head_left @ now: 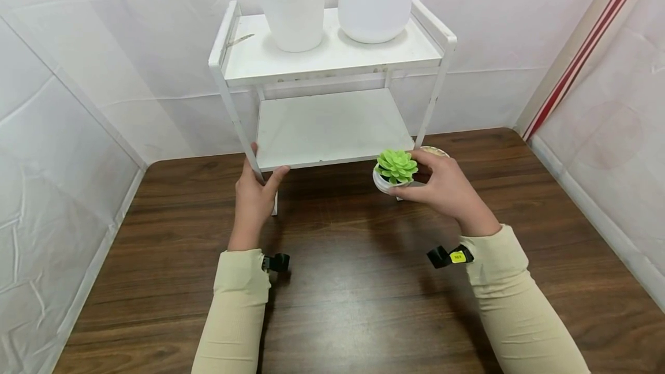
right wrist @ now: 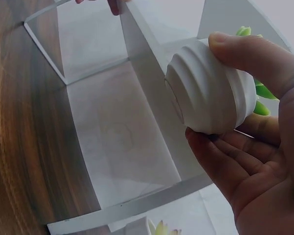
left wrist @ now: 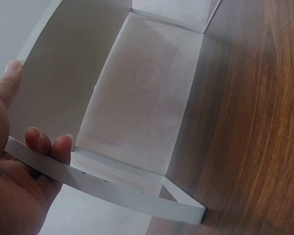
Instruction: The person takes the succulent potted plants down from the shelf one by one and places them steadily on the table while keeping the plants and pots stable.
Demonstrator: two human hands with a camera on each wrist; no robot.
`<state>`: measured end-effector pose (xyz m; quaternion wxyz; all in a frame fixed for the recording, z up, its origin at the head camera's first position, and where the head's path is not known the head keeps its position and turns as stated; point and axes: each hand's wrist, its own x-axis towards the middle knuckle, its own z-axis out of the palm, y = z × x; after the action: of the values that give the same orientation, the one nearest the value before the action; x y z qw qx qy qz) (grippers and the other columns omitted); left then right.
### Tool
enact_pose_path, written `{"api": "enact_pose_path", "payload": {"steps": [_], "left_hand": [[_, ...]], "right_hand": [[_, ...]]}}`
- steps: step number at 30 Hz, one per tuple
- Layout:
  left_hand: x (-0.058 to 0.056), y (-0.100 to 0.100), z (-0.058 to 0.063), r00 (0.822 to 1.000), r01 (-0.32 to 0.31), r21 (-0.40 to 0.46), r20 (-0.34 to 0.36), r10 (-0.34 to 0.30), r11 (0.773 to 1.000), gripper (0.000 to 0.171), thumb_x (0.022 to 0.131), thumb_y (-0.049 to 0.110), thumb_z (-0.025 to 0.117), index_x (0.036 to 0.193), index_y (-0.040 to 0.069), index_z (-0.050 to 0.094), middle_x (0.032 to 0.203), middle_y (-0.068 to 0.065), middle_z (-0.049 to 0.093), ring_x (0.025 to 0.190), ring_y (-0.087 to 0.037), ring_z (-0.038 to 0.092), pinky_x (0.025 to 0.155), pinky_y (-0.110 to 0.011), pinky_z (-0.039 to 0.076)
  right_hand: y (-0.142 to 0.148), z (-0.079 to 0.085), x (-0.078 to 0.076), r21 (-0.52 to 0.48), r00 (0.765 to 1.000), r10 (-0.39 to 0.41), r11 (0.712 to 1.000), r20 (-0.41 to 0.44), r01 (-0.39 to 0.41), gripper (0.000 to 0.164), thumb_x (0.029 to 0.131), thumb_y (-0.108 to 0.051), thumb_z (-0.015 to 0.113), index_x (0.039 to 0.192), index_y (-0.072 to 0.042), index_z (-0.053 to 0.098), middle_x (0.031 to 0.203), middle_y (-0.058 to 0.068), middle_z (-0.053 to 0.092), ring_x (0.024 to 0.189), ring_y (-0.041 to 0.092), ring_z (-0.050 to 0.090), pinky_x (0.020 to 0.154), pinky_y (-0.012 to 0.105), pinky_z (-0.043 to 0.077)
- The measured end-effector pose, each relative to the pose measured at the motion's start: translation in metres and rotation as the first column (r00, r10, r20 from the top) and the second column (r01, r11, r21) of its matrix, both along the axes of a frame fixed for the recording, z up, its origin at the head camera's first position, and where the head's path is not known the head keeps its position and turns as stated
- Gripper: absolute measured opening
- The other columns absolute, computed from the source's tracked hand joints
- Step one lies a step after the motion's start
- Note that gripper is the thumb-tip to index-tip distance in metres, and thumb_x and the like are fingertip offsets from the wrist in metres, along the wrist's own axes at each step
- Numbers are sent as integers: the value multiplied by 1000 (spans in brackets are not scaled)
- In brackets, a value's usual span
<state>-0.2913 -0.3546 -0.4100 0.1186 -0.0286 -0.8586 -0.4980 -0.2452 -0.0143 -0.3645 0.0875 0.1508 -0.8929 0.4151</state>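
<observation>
My right hand (head_left: 441, 186) grips a small potted succulent (head_left: 396, 167) with bright green leaves, near the front right corner of the lower shelf board (head_left: 332, 126). In the right wrist view its white ridged pot (right wrist: 205, 88) is tilted between thumb and fingers. My left hand (head_left: 254, 201) holds the front left leg of the white two-tier shelf (head_left: 332, 68). Its fingers curl round the white bar (left wrist: 112, 191) in the left wrist view, and the thumb lies along the edge of the lower board (left wrist: 68, 68).
Two larger white pots with succulents, the left pot (head_left: 293, 10) and the right pot (head_left: 375, 7), stand on the top board. Behind my right hand, another pot's rim (head_left: 435, 150) shows, mostly hidden. The dark wooden table (head_left: 332, 293) meets white sheet-covered walls (head_left: 130, 62).
</observation>
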Motion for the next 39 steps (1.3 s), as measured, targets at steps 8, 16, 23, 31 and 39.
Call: {"api": "enact_pose_path", "payload": {"steps": [8,16,23,31,39], "left_hand": [[1,-1,0,1000,0,2,10,0,1000,92,85,61,60,157,25,13,104,-20,64,86,-31,62,85,-46,49],[0,-1,1,1000,6,5,10,-6,1000,94,85,59,61,157,23,12,118,-22,61,94,-32,62,90,-48,48],[0,-1,1,1000,5,3,13,-6,1000,94,85,60,60,157,23,12,121,-23,60,94,-33,62,90,-48,48],[0,-2,1,1000,5,4,-3,-5,1000,95,85,61,60,157,23,13,128,-22,58,100,-33,63,93,-50,48],[0,-1,0,1000,-6,-17,-16,5,1000,94,85,61,60,157,22,14,141,-22,50,91,-33,58,90,-50,47]], "right_hand": [[5,-7,1,-32,1000,-6,999,7,7,56,70,-26,89,119,-15,66,112,-1,65,90,3,64,79,21,55],[10,-12,3,-15,999,-28,999,29,29,58,71,-29,87,123,-16,64,115,1,64,93,4,63,79,13,51],[13,-15,5,-17,998,-36,999,55,37,58,72,-29,87,123,-15,63,116,2,63,95,4,63,81,20,53],[18,-19,8,-6,993,-75,997,90,75,60,71,-33,87,124,-15,63,115,3,65,95,8,65,82,28,55],[24,-24,11,32,986,-130,991,106,127,65,69,-39,87,125,-16,64,109,3,70,90,13,65,74,20,51]]}}
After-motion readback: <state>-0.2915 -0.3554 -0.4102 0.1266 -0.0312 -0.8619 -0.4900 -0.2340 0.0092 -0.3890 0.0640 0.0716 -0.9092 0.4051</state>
